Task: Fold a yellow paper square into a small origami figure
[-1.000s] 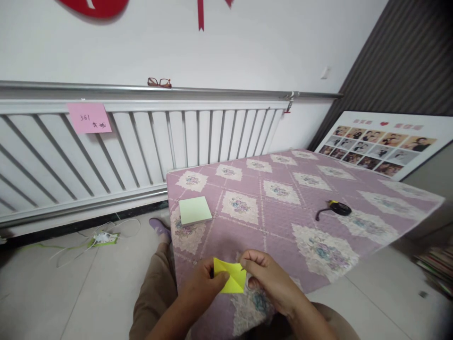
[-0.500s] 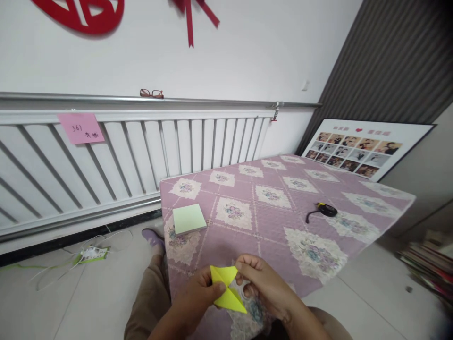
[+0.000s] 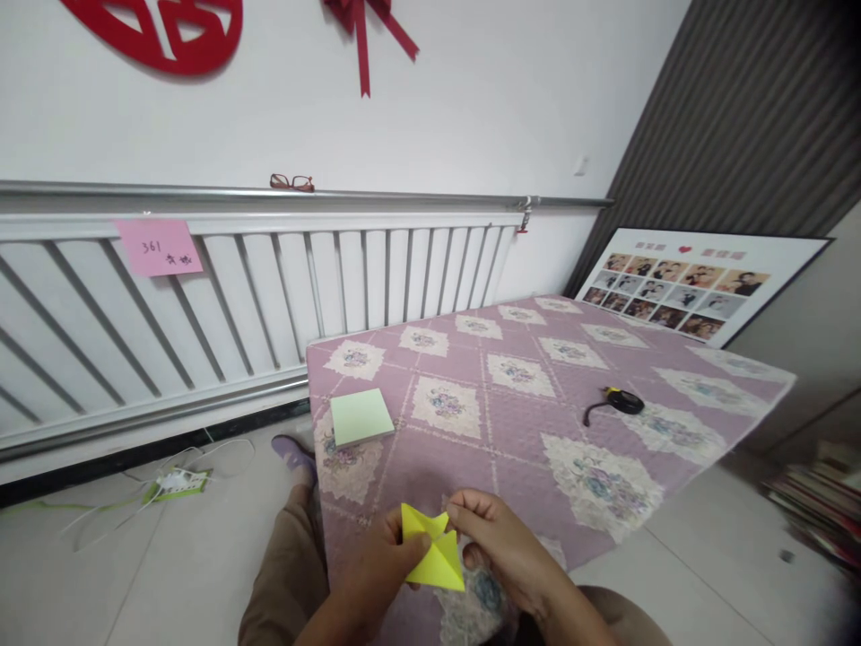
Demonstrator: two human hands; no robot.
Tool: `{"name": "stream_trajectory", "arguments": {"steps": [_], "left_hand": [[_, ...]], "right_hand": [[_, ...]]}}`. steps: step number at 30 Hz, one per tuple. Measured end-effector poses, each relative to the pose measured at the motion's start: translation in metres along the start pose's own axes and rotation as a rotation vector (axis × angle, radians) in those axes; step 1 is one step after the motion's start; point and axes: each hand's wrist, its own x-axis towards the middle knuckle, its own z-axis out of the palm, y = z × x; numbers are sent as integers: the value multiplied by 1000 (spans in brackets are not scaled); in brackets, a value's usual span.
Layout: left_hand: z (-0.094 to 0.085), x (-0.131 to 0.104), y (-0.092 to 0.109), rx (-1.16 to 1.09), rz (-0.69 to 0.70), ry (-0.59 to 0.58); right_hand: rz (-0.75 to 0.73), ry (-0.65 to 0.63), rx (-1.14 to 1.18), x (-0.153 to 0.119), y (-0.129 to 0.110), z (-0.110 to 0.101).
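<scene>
A folded piece of yellow paper (image 3: pixel 440 567) is held between both hands, low over the near part of the table. My left hand (image 3: pixel 385 561) grips its left side, with the thumb pressed on top near the middle. My right hand (image 3: pixel 496 538) pinches the upper right corner between thumb and fingers. The paper's creased flaps meet near its centre, and one corner points down to the right. Farther up on the table, left of the hands, lies a pad of pale green paper (image 3: pixel 361 416).
A purple floral cloth covers the table (image 3: pixel 504 458). On its right side lies a black tape measure (image 3: pixel 624 401) with a strap. A photo board (image 3: pixel 679 287) leans at the far right. Behind are a white radiator (image 3: pixel 336 278) and glasses (image 3: pixel 292 183). A power strip (image 3: pixel 180 483) lies on the floor.
The paper's upper right flap has been drawn inward, so the lower right part now looks wider and squarer. My right hand has shifted slightly downward with the corner.
</scene>
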Motion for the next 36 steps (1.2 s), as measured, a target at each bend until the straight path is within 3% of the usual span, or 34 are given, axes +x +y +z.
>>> {"name": "stream_trajectory", "arguments": {"steps": [19, 25, 29, 33, 36], "left_hand": [[-1, -1, -1, -28, -12, 1], [0, -4, 6, 192, 44, 74], [0, -5, 9, 155, 127, -44], [0, -10, 16, 55, 206, -203], [0, -17, 23, 3, 209, -260]], "right_hand": [[1, -10, 83, -3, 0, -1], [-75, -56, -196, -6, -9, -1], [-64, -80, -291, 1, -15, -7], [65, -194, -116, 5, -19, -13], [117, -209, 19, 5, -16, -12]]}}
